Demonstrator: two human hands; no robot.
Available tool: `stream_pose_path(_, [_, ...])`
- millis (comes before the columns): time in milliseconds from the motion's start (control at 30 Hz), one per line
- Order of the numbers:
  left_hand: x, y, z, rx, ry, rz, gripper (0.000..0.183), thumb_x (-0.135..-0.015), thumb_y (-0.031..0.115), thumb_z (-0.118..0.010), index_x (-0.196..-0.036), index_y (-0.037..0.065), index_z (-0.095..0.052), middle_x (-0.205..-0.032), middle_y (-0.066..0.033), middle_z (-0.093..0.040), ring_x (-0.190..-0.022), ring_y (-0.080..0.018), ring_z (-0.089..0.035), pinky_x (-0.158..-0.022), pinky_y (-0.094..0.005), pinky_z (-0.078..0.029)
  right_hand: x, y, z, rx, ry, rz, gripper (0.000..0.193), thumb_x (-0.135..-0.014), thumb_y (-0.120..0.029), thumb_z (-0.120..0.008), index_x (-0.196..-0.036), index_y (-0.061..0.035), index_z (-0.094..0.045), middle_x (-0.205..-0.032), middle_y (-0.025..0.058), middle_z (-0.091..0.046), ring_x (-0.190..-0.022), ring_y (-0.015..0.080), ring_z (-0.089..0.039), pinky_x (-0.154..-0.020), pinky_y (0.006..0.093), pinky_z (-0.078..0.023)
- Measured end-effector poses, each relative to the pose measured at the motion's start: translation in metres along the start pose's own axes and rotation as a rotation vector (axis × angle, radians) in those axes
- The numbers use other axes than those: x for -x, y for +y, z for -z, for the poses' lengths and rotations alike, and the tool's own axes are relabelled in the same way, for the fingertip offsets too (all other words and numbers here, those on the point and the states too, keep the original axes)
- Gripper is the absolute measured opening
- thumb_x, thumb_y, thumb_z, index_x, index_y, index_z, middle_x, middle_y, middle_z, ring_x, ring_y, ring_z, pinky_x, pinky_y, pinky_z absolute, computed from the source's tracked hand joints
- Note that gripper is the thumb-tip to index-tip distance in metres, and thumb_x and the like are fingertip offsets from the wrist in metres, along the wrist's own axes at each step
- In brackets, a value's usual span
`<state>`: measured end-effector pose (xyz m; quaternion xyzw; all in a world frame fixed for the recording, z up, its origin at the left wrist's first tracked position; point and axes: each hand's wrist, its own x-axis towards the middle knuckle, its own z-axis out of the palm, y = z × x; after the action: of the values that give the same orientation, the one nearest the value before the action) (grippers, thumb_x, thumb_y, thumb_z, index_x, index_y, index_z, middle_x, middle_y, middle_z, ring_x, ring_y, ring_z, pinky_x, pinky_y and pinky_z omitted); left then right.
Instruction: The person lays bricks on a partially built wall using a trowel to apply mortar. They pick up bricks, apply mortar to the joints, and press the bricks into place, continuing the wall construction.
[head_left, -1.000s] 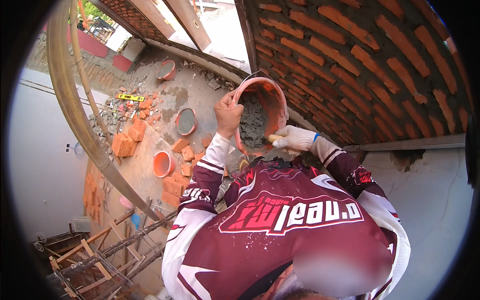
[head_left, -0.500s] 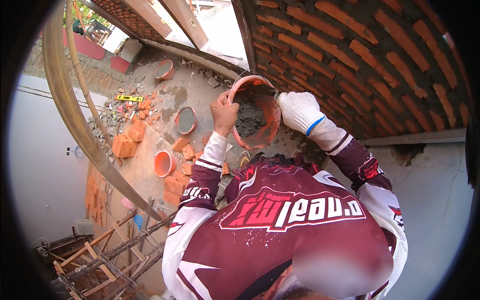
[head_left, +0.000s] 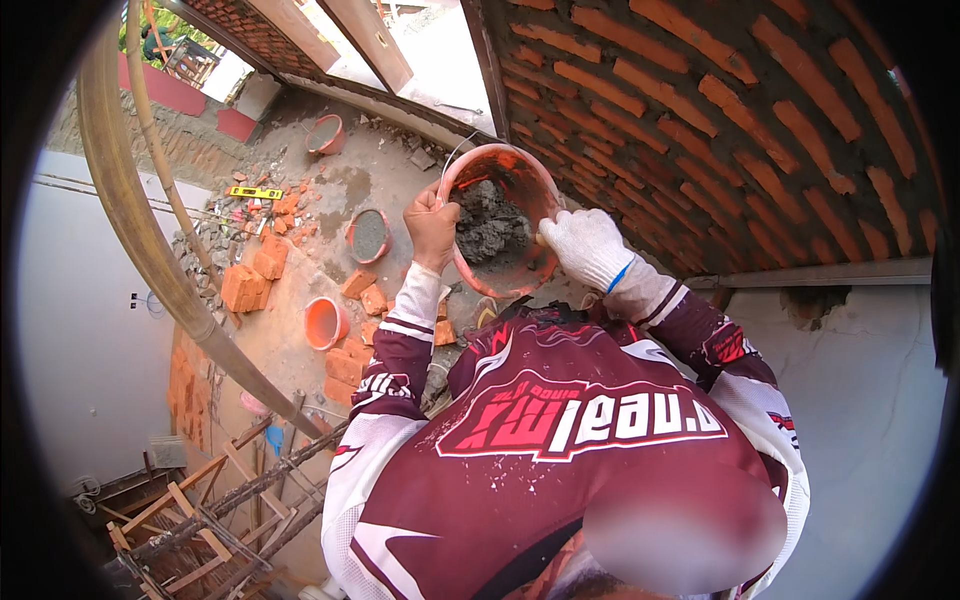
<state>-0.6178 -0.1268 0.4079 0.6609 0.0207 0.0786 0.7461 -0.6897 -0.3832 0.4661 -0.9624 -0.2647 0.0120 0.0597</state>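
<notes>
A worker in a maroon jersey [head_left: 590, 370] holds an orange bucket [head_left: 537, 180] near a brick wall [head_left: 690, 105], the bare left grip [head_left: 432, 227] clamped on its left rim. The gloved right grip [head_left: 588, 247] is at the opposite side; from here I cannot tell whether it is closed on anything. Between them, grey mortar [head_left: 490, 222] lies heaped inside, nearer the left grip. On the floor [head_left: 308, 275] to the left, a second bucket [head_left: 375, 261] holds wet grey mix; a third bucket [head_left: 323, 322] shows its orange interior.
</notes>
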Motion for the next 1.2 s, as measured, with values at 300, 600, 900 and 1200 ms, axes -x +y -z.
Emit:
stream_pose_path(300, [0.007, 0.011, -0.038, -0.147, -0.083, -0.173, 0.042, -0.077, -0.008, -0.06, -0.116, -0.004, -0.074, -0.081, 0.0076, -0.062, -0.064, -0.0012, -0.048, -0.058, -0.0191, -0.039, -0.022, 0.034, -0.003, -0.324, -0.447, -0.3, 0.036, -0.088, -0.031, -0.066, -0.105, -0.0005, -0.073, -0.094, 0.0246, -0.074, -0.092, 0.0351, -0.075, -0.077, 0.0492, -0.057])
stream_pose_path(600, [-0.002, -0.007, 0.0, -0.158, -0.034, 0.045, 0.041, -0.076, -0.009, -0.062, -0.115, -0.006, -0.075, -0.071, 0.0116, -0.051, -0.061, -0.0007, -0.043, -0.055, -0.0196, -0.036, 0.008, -0.005, -0.04, -0.406, -0.065, -0.179, 0.037, -0.096, -0.04, -0.066, -0.108, -0.0049, -0.067, -0.085, 0.0189, -0.073, -0.077, 0.0356, -0.074, -0.067, 0.0485, -0.057])
stream_pose_path(900, [0.01, -0.002, -0.026, -0.221, -0.097, -0.075, 0.039, -0.077, -0.007, -0.06, -0.114, -0.006, -0.073, -0.087, 0.0044, -0.069, -0.07, -0.0038, -0.056, -0.065, -0.0201, -0.045, -0.021, 0.032, 0.001, 0.031, -0.154, -0.228, 0.019, -0.09, -0.018, -0.066, -0.103, -0.0049, -0.07, -0.089, 0.0204, -0.075, -0.08, 0.0361, -0.075, -0.069, 0.0484, -0.059])
stream_pose_path(1200, [0.002, 0.002, -0.008, -0.194, -0.089, -0.033, 0.041, -0.076, -0.007, -0.063, -0.115, -0.005, -0.075, -0.076, 0.0101, -0.058, -0.062, 0.0, -0.045, -0.055, -0.0184, -0.036, 0.005, 0.001, -0.055, -0.802, -0.333, -0.129, 0.048, -0.099, -0.047, -0.057, -0.112, -0.0034, -0.072, -0.102, 0.0249, -0.073, -0.095, 0.0443, -0.07, -0.086, 0.0522, -0.054])
